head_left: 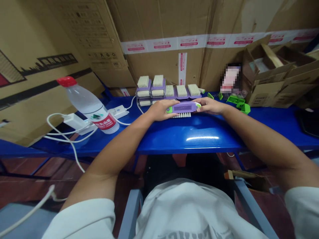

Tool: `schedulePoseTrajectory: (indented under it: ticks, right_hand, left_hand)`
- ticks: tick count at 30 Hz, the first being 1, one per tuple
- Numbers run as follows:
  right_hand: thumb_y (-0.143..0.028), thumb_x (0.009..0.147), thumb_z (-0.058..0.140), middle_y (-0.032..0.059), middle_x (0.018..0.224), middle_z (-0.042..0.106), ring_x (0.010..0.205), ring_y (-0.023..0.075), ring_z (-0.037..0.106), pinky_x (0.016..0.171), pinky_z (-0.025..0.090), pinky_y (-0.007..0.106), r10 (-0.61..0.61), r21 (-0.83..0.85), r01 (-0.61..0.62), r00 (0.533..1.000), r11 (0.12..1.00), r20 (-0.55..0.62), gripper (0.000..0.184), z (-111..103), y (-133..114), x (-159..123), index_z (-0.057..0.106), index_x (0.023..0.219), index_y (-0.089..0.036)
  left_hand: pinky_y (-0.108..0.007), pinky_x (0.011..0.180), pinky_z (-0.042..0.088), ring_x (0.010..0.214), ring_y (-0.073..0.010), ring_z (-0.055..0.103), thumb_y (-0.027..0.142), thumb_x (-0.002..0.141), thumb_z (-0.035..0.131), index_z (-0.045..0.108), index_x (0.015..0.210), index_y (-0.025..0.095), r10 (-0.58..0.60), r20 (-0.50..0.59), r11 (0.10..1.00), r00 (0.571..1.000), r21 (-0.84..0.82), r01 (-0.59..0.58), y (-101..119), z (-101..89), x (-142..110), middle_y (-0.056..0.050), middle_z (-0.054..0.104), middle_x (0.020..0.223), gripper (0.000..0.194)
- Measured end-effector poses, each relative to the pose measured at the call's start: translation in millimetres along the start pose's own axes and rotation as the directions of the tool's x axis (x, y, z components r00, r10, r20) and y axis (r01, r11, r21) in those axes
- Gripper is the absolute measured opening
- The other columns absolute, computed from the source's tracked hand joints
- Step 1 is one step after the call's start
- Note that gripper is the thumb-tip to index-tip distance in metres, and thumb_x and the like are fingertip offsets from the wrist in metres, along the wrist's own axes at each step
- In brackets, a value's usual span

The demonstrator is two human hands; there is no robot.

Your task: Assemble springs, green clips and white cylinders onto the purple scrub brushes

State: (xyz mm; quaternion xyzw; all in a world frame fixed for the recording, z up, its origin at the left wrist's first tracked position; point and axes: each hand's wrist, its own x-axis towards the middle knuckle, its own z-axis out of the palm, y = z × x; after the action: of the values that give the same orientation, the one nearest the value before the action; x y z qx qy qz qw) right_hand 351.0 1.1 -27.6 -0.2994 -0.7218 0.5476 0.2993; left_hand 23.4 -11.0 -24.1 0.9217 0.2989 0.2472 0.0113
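Fingers [171, 103] of the left hand [160, 111] and right hand [208, 106] clamped on a purple brush [183, 107]; a slip could knock the stacked brushes [158, 87] behind it on the table [189, 141].

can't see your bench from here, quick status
Left hand and right hand holding purple-green brush at both ends. Bristles toward you. More purple brushes lined up behind it.

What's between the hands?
In the head view, a purple brush with green ends and white bristles, its ends held by the left hand and right hand.
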Motion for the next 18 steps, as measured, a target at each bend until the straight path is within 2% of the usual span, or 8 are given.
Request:
schedulePoseTrajectory:
  ticks: [2, 4, 5, 7, 10, 14, 18]
  right_hand:
    - [-0.028, 0.064, 0.104, 0.0120, 0.131, 0.082, 0.125, 0.0309, 0.075, 0.117, 0.058, 0.055, -0.051, -0.089, 0.050, 0.999, 0.995, -0.011, 0.071, -9, -2, -3, 0.080, 0.131, -0.021]
    - [-0.028, 0.059, 0.108, 0.0106, 0.137, 0.078, 0.128, 0.0321, 0.073, 0.113, 0.061, 0.055, -0.108, -0.163, 0.100, 0.993, 0.982, -0.043, 0.083, -18, -6, -8, 0.078, 0.137, -0.026]
    - [-0.030, 0.059, 0.109, 0.0097, 0.134, 0.079, 0.124, 0.0313, 0.074, 0.109, 0.064, 0.053, -0.138, -0.194, 0.122, 0.988, 0.973, -0.071, 0.082, -22, -7, -10, 0.080, 0.135, -0.027]
    - [-0.037, 0.061, 0.109, 0.0079, 0.119, 0.081, 0.109, 0.0274, 0.075, 0.101, 0.067, 0.049, -0.200, -0.262, 0.163, 0.972, 0.951, -0.123, 0.067, -27, -11, -14, 0.086, 0.123, -0.025]
    - [-0.047, 0.065, 0.106, 0.0069, 0.100, 0.081, 0.091, 0.0227, 0.073, 0.092, 0.068, 0.045, -0.277, -0.356, 0.211, 0.950, 0.910, -0.146, 0.049, -25, -15, -15, 0.090, 0.104, -0.022]
    - [-0.056, 0.069, 0.104, 0.0075, 0.092, 0.081, 0.082, 0.0218, 0.070, 0.082, 0.066, 0.041, -0.314, -0.410, 0.233, 0.939, 0.882, -0.142, 0.049, -16, -16, -11, 0.091, 0.102, -0.021]
    - [-0.057, 0.072, 0.102, 0.0074, 0.089, 0.081, 0.079, 0.0212, 0.069, 0.078, 0.063, 0.040, -0.309, -0.430, 0.221, 0.940, 0.876, -0.147, 0.049, -14, -14, -9, 0.091, 0.103, -0.021]
  left_hand:
    - [-0.046, 0.119, 0.057, 0.139, -0.0320, 0.073, 0.048, 0.097, 0.082, 0.070, 0.152, 0.022, 0.000, -0.014, 1.000, 1.000, 0.002, 0.000, 0, 0.6, 0, -0.012, 0.077, 0.149, 0.062]
    - [-0.047, 0.119, 0.057, 0.139, -0.0322, 0.073, 0.048, 0.097, 0.081, 0.070, 0.152, 0.022, 0.000, -0.022, 1.000, 1.000, 0.008, 0.000, -1, 1.1, -1, -0.012, 0.078, 0.148, 0.061]
    - [-0.047, 0.119, 0.057, 0.139, -0.0326, 0.073, 0.048, 0.097, 0.080, 0.071, 0.151, 0.022, -0.004, -0.025, 1.000, 1.000, 0.011, 0.004, -2, 1.2, -1, -0.012, 0.078, 0.148, 0.061]
    - [-0.049, 0.119, 0.057, 0.139, -0.0342, 0.074, 0.049, 0.097, 0.078, 0.071, 0.150, 0.021, -0.024, -0.029, 1.000, 0.999, 0.016, 0.024, -3, 1.4, -1, -0.013, 0.078, 0.147, 0.061]
    - [-0.051, 0.118, 0.058, 0.137, -0.0363, 0.074, 0.054, 0.096, 0.076, 0.072, 0.150, 0.021, -0.066, -0.038, 0.997, 0.997, 0.023, 0.067, -5, 1.2, -1, -0.013, 0.078, 0.147, 0.063]
    - [-0.051, 0.118, 0.058, 0.137, -0.0363, 0.075, 0.056, 0.095, 0.075, 0.072, 0.149, 0.022, -0.092, -0.044, 0.995, 0.995, 0.043, 0.094, -4, 0.5, -1, -0.012, 0.078, 0.147, 0.063]
    - [-0.050, 0.117, 0.058, 0.136, -0.0364, 0.075, 0.058, 0.096, 0.074, 0.073, 0.149, 0.023, -0.096, -0.035, 0.993, 0.995, 0.072, 0.098, -3, -0.6, -1, -0.011, 0.079, 0.147, 0.064]
